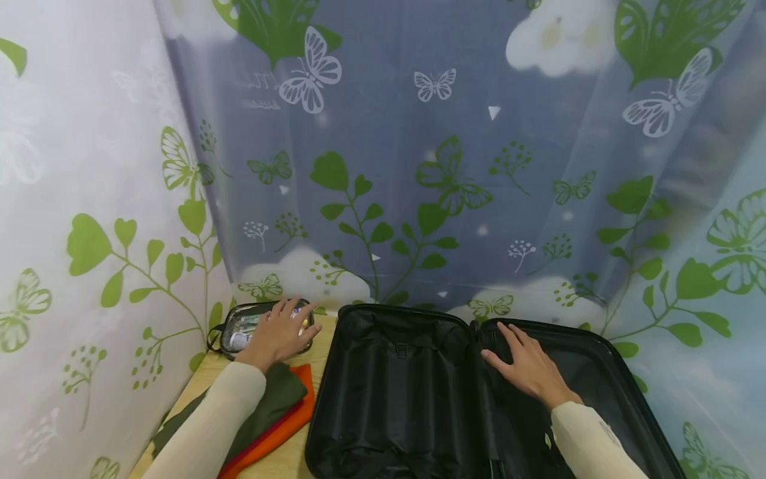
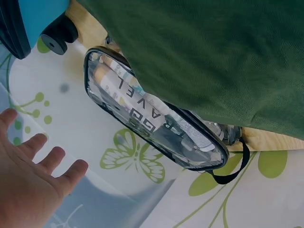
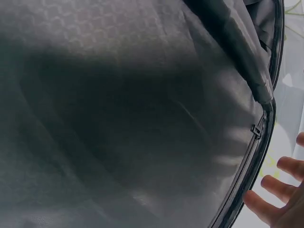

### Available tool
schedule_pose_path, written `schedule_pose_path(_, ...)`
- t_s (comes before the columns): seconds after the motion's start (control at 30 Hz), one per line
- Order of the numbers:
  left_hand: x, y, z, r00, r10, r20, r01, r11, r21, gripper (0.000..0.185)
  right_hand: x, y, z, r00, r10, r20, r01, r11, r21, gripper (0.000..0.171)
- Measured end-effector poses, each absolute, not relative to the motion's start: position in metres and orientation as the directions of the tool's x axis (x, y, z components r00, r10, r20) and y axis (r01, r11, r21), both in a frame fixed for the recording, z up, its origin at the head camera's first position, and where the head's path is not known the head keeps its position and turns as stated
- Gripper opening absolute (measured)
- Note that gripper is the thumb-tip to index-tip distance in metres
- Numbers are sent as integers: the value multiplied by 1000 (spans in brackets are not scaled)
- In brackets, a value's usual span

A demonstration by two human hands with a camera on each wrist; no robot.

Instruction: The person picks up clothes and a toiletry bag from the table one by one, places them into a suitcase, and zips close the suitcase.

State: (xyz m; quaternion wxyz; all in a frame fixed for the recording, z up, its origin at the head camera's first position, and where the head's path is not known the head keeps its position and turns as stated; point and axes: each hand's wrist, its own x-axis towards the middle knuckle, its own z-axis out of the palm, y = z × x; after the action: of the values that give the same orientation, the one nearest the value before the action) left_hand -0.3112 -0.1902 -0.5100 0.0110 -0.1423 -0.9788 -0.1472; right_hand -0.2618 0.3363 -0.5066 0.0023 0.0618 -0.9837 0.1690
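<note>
In the head view an open black-lined suitcase (image 1: 399,392) lies with its two halves side by side. My left hand (image 1: 281,332), fingers straight and spread, is over a clear toiletry bag (image 2: 152,111) with black trim and a wrist loop. Printed letters and packed items show through its see-through side. Nothing is gripped by that hand (image 2: 33,175); in the left wrist view it is apart from the bag. Over the upper inner part of the suitcase's right half is my right hand (image 1: 532,366), its fingers extended and holding nothing. Its fingers (image 3: 278,190) appear beside the zipped edge (image 3: 247,166).
Dark green and orange folded clothing (image 1: 269,406) lies on the wooden surface (image 1: 323,339), left of the suitcase. A patterned curtain (image 1: 383,166) with leaves and butterflies hangs close behind and at both sides. The left wrist view shows a turquoise shell (image 2: 42,19) and a black wheel (image 2: 59,35).
</note>
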Motion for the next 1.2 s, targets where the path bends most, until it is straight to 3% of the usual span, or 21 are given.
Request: schedule_pose_path(1.2,-257,-201,-539,-951,289,109,308,910,278,59,-227,330,-521,-997,-78,-16,-68,938,-339,95)
